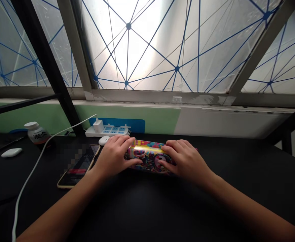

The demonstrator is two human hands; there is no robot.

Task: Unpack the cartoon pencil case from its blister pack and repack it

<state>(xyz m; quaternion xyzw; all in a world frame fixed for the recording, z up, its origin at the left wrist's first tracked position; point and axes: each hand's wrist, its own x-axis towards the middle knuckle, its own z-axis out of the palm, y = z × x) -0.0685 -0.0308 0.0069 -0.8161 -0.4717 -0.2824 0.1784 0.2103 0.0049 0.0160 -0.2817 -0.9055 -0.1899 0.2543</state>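
Observation:
A long, glossy case point(147, 156) with a bright cartoon print lies on the black desk in front of me. My left hand point(115, 154) grips its left end, fingers over the top and thumb along the near side. At the right end, my right hand point(182, 158) holds it the same way. Both hands cover the ends, so what kind of case it is cannot be made out for certain. Beside my left forearm lies a phone point(74, 173) with its screen lit. A round white object point(103, 140) sits just behind my left hand.
At the back, a white power strip point(114, 131) carries a plugged-in charger point(98, 125). Its white cable point(33, 171) runs down the left side. A bottle point(37, 132) and a small white case point(11, 153) stand farther left. Black metal posts point(48, 64) rise before the frosted window point(157, 43).

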